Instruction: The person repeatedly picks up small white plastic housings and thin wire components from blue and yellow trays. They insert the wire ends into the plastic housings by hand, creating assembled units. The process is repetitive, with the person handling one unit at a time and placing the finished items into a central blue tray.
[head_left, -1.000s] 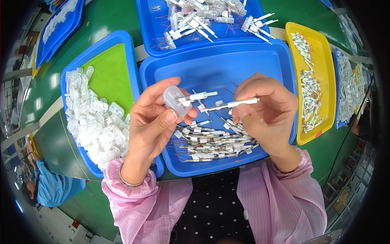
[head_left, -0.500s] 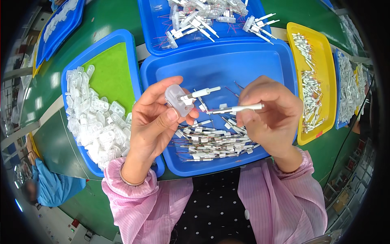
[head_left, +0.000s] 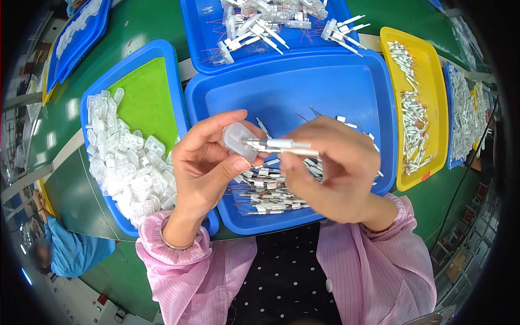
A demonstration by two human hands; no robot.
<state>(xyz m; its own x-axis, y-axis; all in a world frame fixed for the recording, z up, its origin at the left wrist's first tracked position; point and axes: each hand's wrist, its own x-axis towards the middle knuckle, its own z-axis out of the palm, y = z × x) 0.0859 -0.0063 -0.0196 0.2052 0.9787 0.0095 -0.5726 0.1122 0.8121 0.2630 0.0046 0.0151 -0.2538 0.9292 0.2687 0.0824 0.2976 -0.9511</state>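
Observation:
My left hand (head_left: 199,165) is closed round a translucent oval plastic housing (head_left: 236,140), its flat face tilted to the right. One white rod (head_left: 290,143) stands out of that face toward the right. My right hand (head_left: 338,170), slightly blurred, pinches a second thin white rod (head_left: 303,152) between thumb and fingers. This rod lies just below the first, its inner end at the housing; whether it sits inside a hole I cannot tell. Under both hands is a blue tray (head_left: 292,81) with a pile of thin white rods with wires (head_left: 273,189).
At left, a blue tray with a green bottom (head_left: 146,81) holds loose clear housings (head_left: 132,168). Farther back, another blue tray (head_left: 203,40) holds housings fitted with rods (head_left: 260,32). A yellow tray (head_left: 433,97) with more rods stands at right. A person in a blue sleeve (head_left: 78,244) is at far left.
My right hand has moved left, bringing its white rod up to the housing beside the first rod. My left hand keeps its hold and has shifted slightly.

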